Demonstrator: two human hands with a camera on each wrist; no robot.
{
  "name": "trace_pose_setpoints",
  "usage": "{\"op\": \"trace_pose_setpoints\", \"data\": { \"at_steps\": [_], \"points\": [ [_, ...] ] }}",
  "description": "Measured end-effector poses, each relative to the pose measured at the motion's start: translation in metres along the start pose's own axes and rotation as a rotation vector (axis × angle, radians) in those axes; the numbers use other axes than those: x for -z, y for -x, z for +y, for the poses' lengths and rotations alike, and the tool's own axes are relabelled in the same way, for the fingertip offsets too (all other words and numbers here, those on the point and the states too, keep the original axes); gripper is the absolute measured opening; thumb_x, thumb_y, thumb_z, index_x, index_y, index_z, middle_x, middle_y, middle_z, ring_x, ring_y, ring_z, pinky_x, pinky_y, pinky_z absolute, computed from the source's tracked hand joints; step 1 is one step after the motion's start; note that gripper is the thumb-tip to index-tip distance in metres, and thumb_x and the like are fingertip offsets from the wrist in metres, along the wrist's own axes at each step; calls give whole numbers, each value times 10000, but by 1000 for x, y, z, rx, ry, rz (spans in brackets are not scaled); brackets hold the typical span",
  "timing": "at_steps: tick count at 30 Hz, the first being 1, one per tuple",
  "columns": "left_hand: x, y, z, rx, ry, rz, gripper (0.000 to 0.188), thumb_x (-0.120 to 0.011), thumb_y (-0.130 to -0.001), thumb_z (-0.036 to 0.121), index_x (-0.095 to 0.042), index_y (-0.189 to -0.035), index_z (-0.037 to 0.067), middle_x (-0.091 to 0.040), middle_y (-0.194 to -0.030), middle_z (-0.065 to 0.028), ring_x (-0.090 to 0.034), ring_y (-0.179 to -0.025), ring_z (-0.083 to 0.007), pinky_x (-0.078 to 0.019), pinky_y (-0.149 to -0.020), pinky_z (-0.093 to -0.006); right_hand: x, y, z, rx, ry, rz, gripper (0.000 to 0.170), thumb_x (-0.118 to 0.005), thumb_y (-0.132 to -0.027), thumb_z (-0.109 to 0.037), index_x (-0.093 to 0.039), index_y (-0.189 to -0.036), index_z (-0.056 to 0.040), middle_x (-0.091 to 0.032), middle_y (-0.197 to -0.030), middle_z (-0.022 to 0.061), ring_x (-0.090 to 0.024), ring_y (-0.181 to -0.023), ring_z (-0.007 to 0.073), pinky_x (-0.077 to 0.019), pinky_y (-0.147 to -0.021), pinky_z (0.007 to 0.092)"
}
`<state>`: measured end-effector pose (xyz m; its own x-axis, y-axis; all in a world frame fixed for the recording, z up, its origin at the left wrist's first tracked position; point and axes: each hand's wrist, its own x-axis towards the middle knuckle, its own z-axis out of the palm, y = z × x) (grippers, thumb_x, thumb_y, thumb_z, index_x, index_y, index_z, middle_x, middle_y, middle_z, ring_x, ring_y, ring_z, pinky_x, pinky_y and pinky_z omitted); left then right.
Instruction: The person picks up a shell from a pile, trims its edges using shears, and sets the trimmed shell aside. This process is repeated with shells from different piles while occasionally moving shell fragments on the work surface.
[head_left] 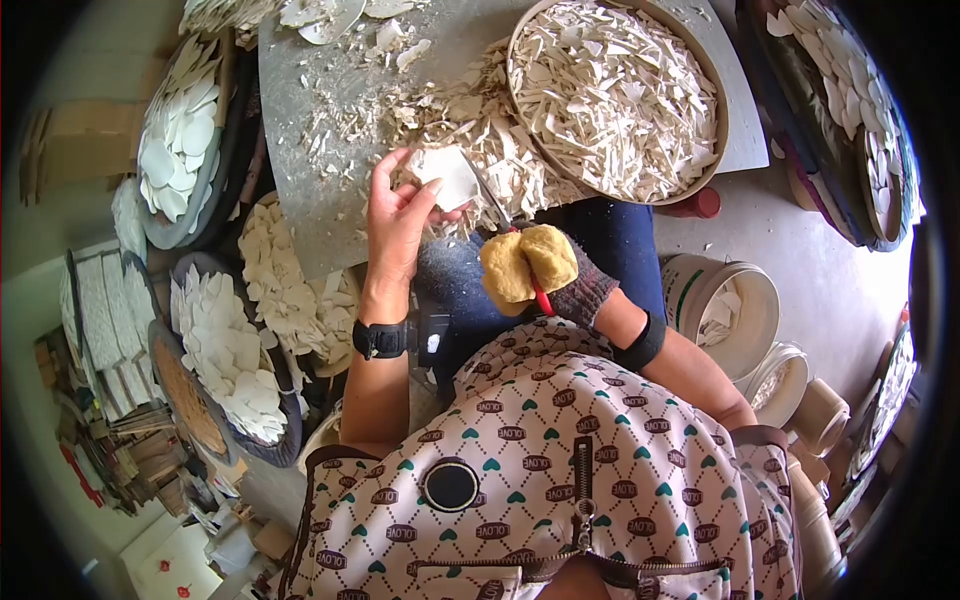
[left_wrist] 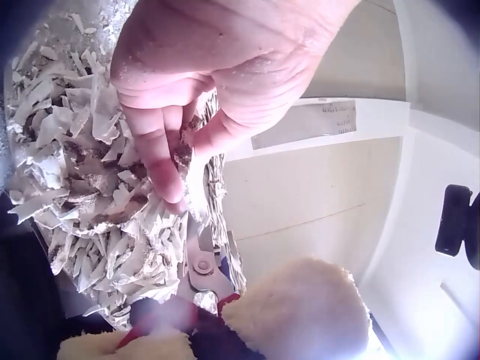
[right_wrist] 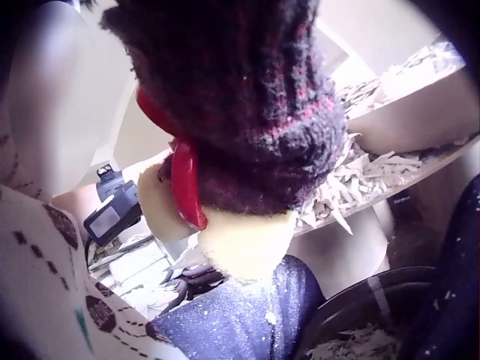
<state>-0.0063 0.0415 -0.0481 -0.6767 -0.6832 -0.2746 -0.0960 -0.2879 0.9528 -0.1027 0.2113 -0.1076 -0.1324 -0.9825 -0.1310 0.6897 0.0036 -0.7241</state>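
Observation:
My left hand (head_left: 398, 220) pinches a flat white piece (head_left: 450, 182) between thumb and fingers, above the heap of cut scraps. In a dark knitted glove, my right hand (head_left: 582, 288) grips scissors (head_left: 486, 190). Their blades point up and left, right at the piece's right edge in the head view. Yellow foam padding (head_left: 548, 256) covers the gloved fingers' side of the handles. The left wrist view shows the scissors' pivot (left_wrist: 201, 265) just below my fingertips. A red handle loop (right_wrist: 186, 184) shows against the glove in the right wrist view.
A round tray (head_left: 722, 120) heaped with white shards stands at the table's right. White scraps (head_left: 520, 165) litter the grey tabletop (head_left: 300, 210). Baskets of flat white pieces (head_left: 225, 345) stand at left. Buckets (head_left: 745, 310) stand on the floor at right.

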Motion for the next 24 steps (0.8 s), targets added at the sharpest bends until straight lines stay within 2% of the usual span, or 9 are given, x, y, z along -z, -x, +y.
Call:
{"op": "trace_pose_setpoints", "data": {
  "at_steps": [1,7,11,13,16,17,19,22,24],
  "points": [
    [0,0,2,10,8,-17,477,-525,-822,19,-281,-1232,8,-588,-938,-181,-629,-734,-217,-548,-591,-267,1,0,4,-82,-247,5,204,-600,-814,-178,-565,-946,-27,-609,-897,64,-587,-880,168,-481,-776,290],
    [-2,1,5,2,34,-19,449,-524,-827,35,-304,-1217,4,-586,-946,-187,-631,-751,-245,-543,-606,-274,10,-1,18,-93,-544,-78,275,-574,-841,-159,-504,-1053,2,-565,-1024,82,-573,-921,172,-476,-830,305],
    [-3,6,6,75,-60,-44,460,-548,-809,18,-339,-1219,5,-598,-926,-172,-629,-753,-214,-544,-603,-267,13,0,13,-82,-521,-71,258,-547,-854,-153,-507,-1047,14,-572,-1015,101,-572,-928,177,-473,-832,305],
    [-5,10,0,94,33,-59,468,-559,-801,15,-362,-1225,8,-601,-929,-159,-622,-765,-193,-544,-606,-264,0,-3,-3,-58,-484,-31,257,-542,-857,-152,-509,-1045,19,-579,-1006,102,-578,-915,179,-474,-827,304],
    [-10,14,-6,51,88,36,486,-554,-811,51,-361,-1254,1,-585,-995,-133,-604,-850,-199,-532,-696,-296,9,-6,-4,3,-19,-110,230,-513,-868,-127,-517,-1039,27,-589,-994,101,-575,-929,175,-470,-826,302],
    [-10,14,-15,8,119,104,477,-552,-812,50,-369,-1250,-3,-584,-1000,-132,-602,-851,-196,-529,-707,-299,6,-5,0,-51,-225,-76,224,-546,-839,-156,-539,-1007,-7,-600,-963,92,-585,-902,198,-469,-808,304],
    [-13,15,-29,-39,219,198,432,-544,-819,47,-407,-1225,-15,-579,-1019,-134,-599,-854,-190,-521,-736,-312,5,-2,3,168,359,-18,227,-581,-805,-188,-550,-975,-41,-602,-935,95,-587,-864,226,-471,-780,312],
    [-10,12,-31,-29,187,174,412,-538,-822,44,-422,-1212,-23,-581,-1017,-135,-601,-854,-195,-528,-722,-310,5,-2,2,233,704,-10,299,-671,-699,-235,-555,-933,-90,-602,-891,93,-579,-802,268,-472,-726,332],
    [-7,8,-27,-4,177,139,400,-535,-823,40,-430,-1203,-29,-582,-1014,-136,-605,-852,-203,-533,-712,-311,9,-4,4,257,800,-42,305,-677,-683,-224,-559,-931,-91,-606,-884,87,-580,-809,264,-470,-721,334]
  ]
}}
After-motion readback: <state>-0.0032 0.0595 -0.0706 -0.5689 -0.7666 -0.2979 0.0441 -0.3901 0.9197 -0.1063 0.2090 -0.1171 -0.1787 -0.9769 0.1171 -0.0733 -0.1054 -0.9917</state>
